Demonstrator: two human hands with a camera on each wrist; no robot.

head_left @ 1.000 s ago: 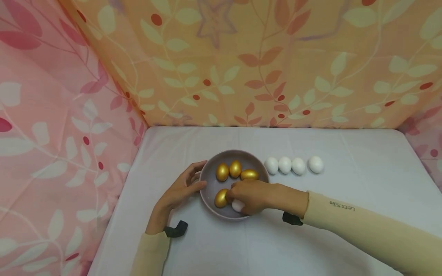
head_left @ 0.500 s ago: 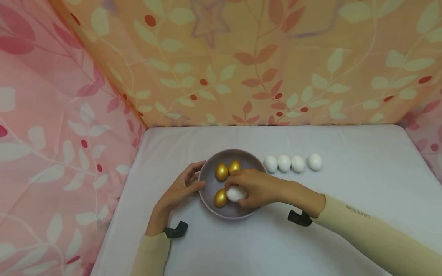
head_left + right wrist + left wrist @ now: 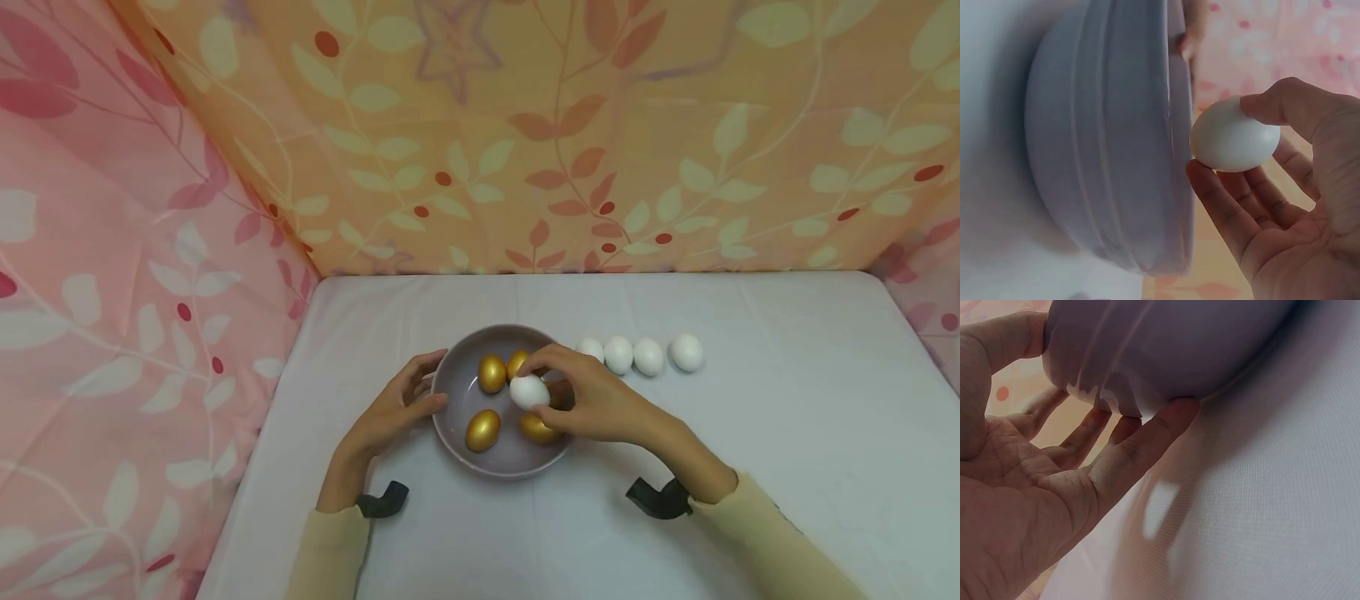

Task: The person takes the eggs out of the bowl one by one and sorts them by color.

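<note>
My right hand [image 3: 600,396] pinches a white egg [image 3: 529,392] between thumb and fingertips over the bowl. In the right wrist view, the egg [image 3: 1235,134] shows beside the bowl's rim, with the fingers below it. Several golden eggs lie in the mauve bowl [image 3: 453,417], among them one at the back left [image 3: 492,373] and one at the front left [image 3: 483,430]; others are partly covered by the right hand. My left hand [image 3: 393,408] rests against the bowl's left side. Its spread fingertips touch the outer wall [image 3: 1166,350] in the left wrist view.
Several white eggs [image 3: 648,357] stand in a row right of the bowl, the last one [image 3: 686,353] slightly apart. White cloth covers the table [image 3: 787,400]. Patterned fabric hangs behind [image 3: 480,233] and along the left side [image 3: 150,375].
My right hand has raised the white egg from low in the bowl and moved it toward the back right. A golden egg shows at front right. The left hand stays at the bowl.
</note>
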